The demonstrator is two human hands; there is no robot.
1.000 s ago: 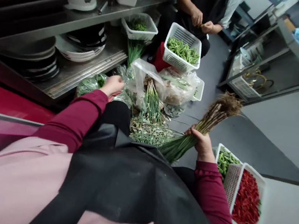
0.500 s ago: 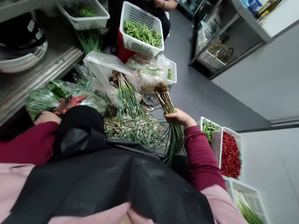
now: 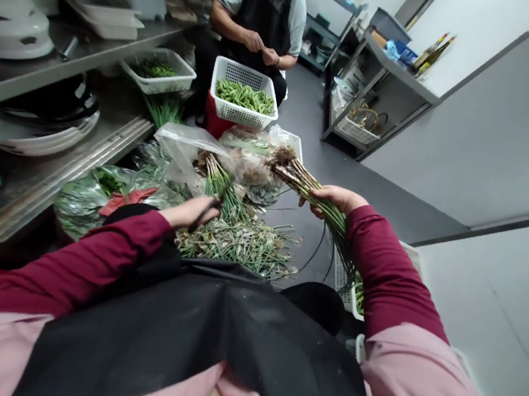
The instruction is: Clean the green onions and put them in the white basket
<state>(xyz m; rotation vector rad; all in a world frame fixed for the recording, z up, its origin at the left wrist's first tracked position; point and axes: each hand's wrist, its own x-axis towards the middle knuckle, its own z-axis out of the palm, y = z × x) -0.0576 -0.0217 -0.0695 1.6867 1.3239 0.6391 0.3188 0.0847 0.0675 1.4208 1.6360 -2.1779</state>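
Observation:
My right hand [image 3: 330, 199] is closed round a bunch of green onions [image 3: 299, 175]. Its brown roots point up and left, and its green leaves hang down past my sleeve. My left hand [image 3: 191, 211] is closed on a thin dark object that I cannot make out. It hovers over a pile of trimmed green onion scraps [image 3: 236, 247] on the floor in front of my black apron. Another bunch of green onions [image 3: 219, 180] lies beside a clear plastic bag [image 3: 187, 144] just beyond my left hand.
A person sits opposite, hands together above a white basket of green pods [image 3: 244, 94]. A steel shelf [image 3: 70, 145] with stacked plates runs along the left. Another white basket [image 3: 158, 72] sits on it. A metal rack [image 3: 379, 89] stands at the back right.
My left hand has come up from beside my knee to the scrap pile, now gripping a thin dark thing. My right hand has tipped the bunch so the roots point left.

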